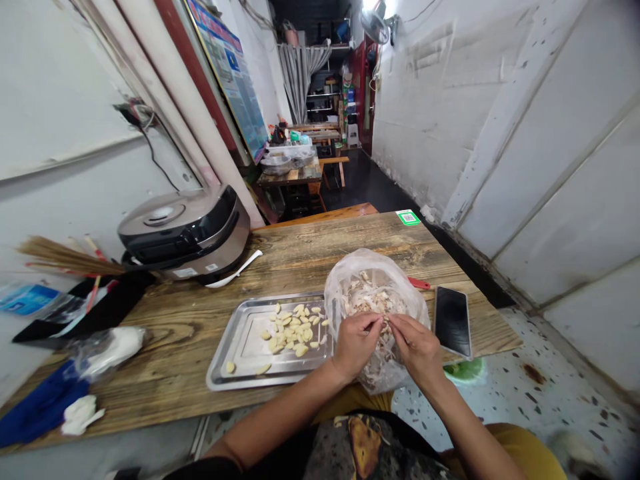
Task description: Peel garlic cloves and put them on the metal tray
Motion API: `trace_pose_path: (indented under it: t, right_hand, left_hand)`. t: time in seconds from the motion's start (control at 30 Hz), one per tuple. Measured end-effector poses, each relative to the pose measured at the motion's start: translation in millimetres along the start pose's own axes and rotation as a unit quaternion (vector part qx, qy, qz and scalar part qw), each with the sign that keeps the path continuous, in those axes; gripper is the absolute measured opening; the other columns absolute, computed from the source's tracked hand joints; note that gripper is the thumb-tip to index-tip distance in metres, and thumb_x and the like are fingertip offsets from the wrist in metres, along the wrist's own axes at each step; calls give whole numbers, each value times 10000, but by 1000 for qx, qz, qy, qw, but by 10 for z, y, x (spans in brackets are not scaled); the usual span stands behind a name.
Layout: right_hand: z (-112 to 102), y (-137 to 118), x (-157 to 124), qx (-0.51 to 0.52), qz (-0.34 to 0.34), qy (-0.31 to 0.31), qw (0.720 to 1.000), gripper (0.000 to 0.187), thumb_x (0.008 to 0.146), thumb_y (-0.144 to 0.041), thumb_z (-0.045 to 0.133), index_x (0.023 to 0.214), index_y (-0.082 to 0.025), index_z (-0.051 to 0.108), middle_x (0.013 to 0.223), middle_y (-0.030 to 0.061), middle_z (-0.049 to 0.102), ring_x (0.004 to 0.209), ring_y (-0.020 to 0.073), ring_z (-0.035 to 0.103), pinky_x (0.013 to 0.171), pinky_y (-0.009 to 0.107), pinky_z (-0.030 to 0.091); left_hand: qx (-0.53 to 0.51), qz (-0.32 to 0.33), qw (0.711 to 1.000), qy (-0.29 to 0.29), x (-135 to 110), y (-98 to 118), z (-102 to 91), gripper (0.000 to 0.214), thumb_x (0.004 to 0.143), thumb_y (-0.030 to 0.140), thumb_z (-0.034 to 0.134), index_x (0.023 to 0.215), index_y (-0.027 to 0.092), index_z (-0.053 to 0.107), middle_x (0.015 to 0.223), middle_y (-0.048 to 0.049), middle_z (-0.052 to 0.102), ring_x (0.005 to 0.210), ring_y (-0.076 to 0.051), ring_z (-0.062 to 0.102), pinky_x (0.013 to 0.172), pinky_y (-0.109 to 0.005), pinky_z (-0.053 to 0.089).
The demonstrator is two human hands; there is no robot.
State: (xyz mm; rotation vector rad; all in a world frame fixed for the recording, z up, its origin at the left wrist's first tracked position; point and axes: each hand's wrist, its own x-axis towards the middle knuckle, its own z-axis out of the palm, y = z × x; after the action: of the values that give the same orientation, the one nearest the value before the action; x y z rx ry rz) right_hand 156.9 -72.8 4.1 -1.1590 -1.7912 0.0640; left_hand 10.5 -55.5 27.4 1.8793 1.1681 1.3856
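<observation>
Bare cloves [291,331] lay left, on the tray [241,352].
Left hand [356,342] and right hand [415,343] pinched a small bit [385,319]; what the bag [341,273] had left was unclear.

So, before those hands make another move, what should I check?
1. Hands at the bag: ok; left hand and right hand meet above the plastic bag.
2. Bag open: ok; scraps show inside.
3. What they pinch: cannot tell; too small.
4. Cloves on the tray: ok.
5. Tray clear of bag: cannot tell; the bag hides its right edge.
6. Phone well inside the table edge: not ok; its near end looks right at it.
</observation>
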Motion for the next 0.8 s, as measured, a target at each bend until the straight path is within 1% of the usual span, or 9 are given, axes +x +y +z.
trace_pose_path:
  t: [0.07, 0.17, 0.3, 0.47, 0.53, 0.6, 0.67, 0.7, 0.8]
  right_hand:
    - [5, 2, -13, -14, 4, 3, 1000, 229, 858, -184, 509, 1025, -208, 663, 963, 74, 688, 892, 187, 648, 811, 331, 546]
    - [9, -15, -21, -18, 19, -6, 1000, 232, 861, -204, 500, 1024, -219, 665, 972, 74, 687, 901, 196, 647, 820, 355, 547]
    - [17, -62, -11, 8, 40, -5, 999, 237, 855, -214, 501, 1034, -220, 656, 964, 71, 687, 911, 199, 640, 832, 370, 538]
    - [34, -102, 14, 28, 74, 0, 997, 225, 841, -220, 519, 1020, -215, 655, 953, 73, 682, 889, 198, 638, 815, 349, 528]
    - [33, -106, 22, 46, 92, -4, 995, 216, 831, -230, 535, 1003, -203, 663, 946, 81, 680, 876, 203, 639, 807, 352, 525]
    - [30, -105, 27, 82, 125, -12, 989, 209, 822, -253, 553, 984, -195, 673, 956, 84, 677, 881, 208, 636, 809, 358, 520]
    - [29, -96, 30, 144, 183, -20, 972, 211, 809, -294, 575, 962, -195, 682, 964, 78, 678, 875, 209, 637, 792, 352, 525]
    - [30, -89, 31, 181, 223, -23, 958, 221, 797, -319, 591, 954, -195, 685, 953, 74, 682, 854, 208, 642, 775, 346, 530]
    - [34, -55, 47, 285, 347, -10, 893, 295, 740, -377, 651, 957, -179, 685, 888, 67, 697, 739, 196, 652, 717, 338, 540]
  left_hand:
    - [15, 8, 1000, 2, 6, 19, -1, 140, 788, 160, 567, 802, 171, 706, 783, -47, 719, 717, -154, 658, 708, -263, 514]
    - [31, -3, 1000, 2, 22, 31, 10, 135, 775, 158, 568, 770, 172, 702, 747, -39, 714, 675, -146, 649, 669, -248, 508]
    - [37, -15, 999, 8, 43, 18, 33, 130, 753, 155, 570, 735, 177, 697, 702, -28, 703, 626, -135, 632, 625, -231, 503]
    - [38, -23, 999, 11, 38, 6, 43, 118, 725, 132, 577, 715, 162, 690, 667, -24, 689, 587, -121, 619, 595, -213, 500]
    - [36, -21, 999, 3, 29, 15, 44, 121, 726, 124, 574, 724, 160, 690, 680, -26, 692, 598, -121, 621, 602, -210, 499]
    - [31, -21, 999, -4, 22, 28, 45, 124, 730, 123, 572, 737, 158, 691, 695, -28, 694, 610, -121, 624, 614, -209, 499]
    - [27, -31, 999, -3, 20, 36, 44, 123, 737, 132, 571, 745, 157, 691, 692, -25, 692, 601, -118, 621, 604, -204, 495]
    - [26, -38, 999, -1, 22, 35, 41, 120, 740, 139, 572, 741, 158, 691, 684, -23, 688, 590, -115, 617, 591, -200, 492]
    - [33, -66, 997, 10, 37, 4, 22, 110, 736, 152, 578, 728, 159, 688, 664, -17, 678, 571, -114, 608, 572, -197, 485]
